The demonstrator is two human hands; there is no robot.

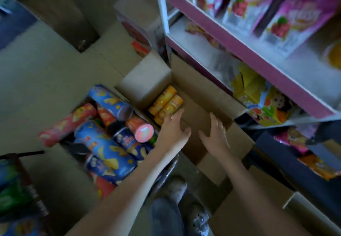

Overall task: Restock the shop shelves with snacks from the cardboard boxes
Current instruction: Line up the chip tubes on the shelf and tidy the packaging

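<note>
1. Now, both hands are down over the brown cardboard box [199, 91] on the floor [46, 79]. It is plain matte board with its flaps folded open.
2. Left hand [173, 128]: fingers straight and loose, grasping nothing, tips just beside the yellow tubes [166, 103].
3. Right hand [215, 134]: fingers spread and released, palm down over a flap. Whether it touches the board, I cannot tell.
4. Those yellow tubes are glossy cylinders lying on their sides, stacked at the box's left end.
5. Heaped just left of it are more tubes: a shiny blue tube [110, 103] with chip pictures, a red tube [68, 123] and an orange tube [140, 128] with a round pink lid.
6. On the right are white shelves [249, 55] with pink front edges. Pink pouches [295, 18] with red fruit pictures stand upright on top, with yellow packets [247, 86] below.
7. Every label is too blurred to read.
</note>
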